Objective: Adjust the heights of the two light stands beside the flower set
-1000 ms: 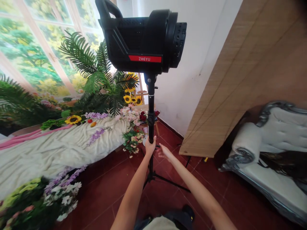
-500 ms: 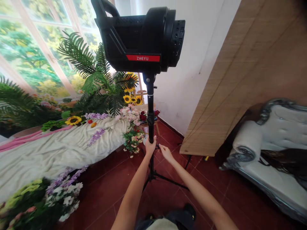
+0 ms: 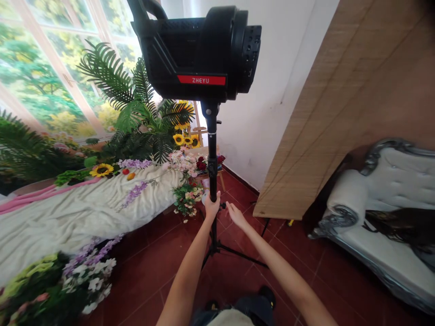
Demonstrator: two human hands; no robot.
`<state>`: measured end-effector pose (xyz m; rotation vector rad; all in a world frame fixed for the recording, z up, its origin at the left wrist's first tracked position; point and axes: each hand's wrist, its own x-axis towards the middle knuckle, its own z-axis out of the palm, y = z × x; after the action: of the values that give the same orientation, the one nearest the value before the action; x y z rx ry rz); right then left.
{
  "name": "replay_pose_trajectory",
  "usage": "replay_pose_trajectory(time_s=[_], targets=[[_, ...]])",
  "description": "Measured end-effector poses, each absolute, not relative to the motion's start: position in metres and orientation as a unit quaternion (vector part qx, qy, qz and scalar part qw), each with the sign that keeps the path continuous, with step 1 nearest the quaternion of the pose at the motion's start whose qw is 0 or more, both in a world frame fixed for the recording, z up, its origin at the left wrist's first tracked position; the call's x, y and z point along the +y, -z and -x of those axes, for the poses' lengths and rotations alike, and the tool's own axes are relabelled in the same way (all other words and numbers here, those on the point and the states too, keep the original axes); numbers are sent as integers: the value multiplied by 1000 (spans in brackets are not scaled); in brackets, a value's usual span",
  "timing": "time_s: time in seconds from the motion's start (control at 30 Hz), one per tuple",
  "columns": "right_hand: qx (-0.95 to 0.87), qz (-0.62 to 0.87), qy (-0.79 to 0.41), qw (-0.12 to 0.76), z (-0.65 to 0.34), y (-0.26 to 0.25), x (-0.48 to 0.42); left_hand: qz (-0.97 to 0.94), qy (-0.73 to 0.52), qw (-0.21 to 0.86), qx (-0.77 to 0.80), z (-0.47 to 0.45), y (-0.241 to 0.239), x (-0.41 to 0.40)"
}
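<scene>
A black studio light (image 3: 190, 54) with a red ZHEYU label sits on top of a black light stand (image 3: 212, 149). Around the stand's pole, well below the light, my left hand (image 3: 212, 209) is closed. A small black locking knob (image 3: 223, 205) sticks out from the pole just right of that hand. Beside the knob is my right hand (image 3: 236, 216), its fingers stretched out and slightly apart, with a small gap to the knob. The stand's legs (image 3: 239, 256) spread over the red tiled floor.
To the left, a low surface draped in white cloth (image 3: 102, 203) carries artificial flowers and fruit, with a palm plant (image 3: 139, 99) behind. A bamboo blind (image 3: 288, 158) hangs at the right, near a white tufted sofa (image 3: 390, 203). More flowers (image 3: 91, 280) fill the lower left.
The fingers of my right hand have opened and drawn slightly off the knob. My left hand keeps its hold on the pole. The view has shifted a little.
</scene>
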<state>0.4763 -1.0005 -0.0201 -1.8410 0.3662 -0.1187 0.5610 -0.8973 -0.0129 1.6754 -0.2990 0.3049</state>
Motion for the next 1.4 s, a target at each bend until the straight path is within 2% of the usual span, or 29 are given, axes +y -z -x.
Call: replay_pose_trajectory(time_s=[0.13, 0.23, 0.33, 0.47, 0.57, 0.67, 0.83, 0.9, 0.97, 1.13, 1.23, 1.33, 1.4], targets=[[81, 859, 96, 497, -475, 18, -1005, -736, -139, 647, -138, -562, 14, -898], [68, 857, 102, 500, -483, 17, -1003, -738, -137, 647, -133, -563, 16, -899], [111, 789, 30, 604, -493, 18, -1000, -743, -132, 644, -127, -564, 16, -899], [135, 567, -172, 794, -498, 12, -1007, -741, -143, 644, -129, -563, 14, -899], [125, 474, -258, 833, -498, 4, -1012, -736, -146, 647, -131, -562, 13, -899], [167, 592, -226, 755, -497, 1, -1008, -737, -144, 646, -139, -562, 13, -899], [126, 892, 23, 434, -485, -2, -1000, -747, -140, 637, -132, -565, 17, -899], [68, 936, 51, 341, -478, -5, -1005, -748, -142, 635, -129, -566, 18, -899], [6, 958, 49, 284, -474, -9, -1012, -748, -145, 635, -127, -566, 18, -899], [-77, 978, 74, 179, -480, -13, -1026, -742, -146, 642, -126, -564, 15, -899], [-132, 976, 100, 144, -489, -9, -1030, -741, -143, 644, -127, -563, 13, -898], [-160, 965, 122, 171, -495, 2, -1030, -738, -140, 648, -127, -564, 13, -898], [-131, 951, 139, 243, -497, 11, -1025, -736, -136, 651, -129, -564, 13, -897]])
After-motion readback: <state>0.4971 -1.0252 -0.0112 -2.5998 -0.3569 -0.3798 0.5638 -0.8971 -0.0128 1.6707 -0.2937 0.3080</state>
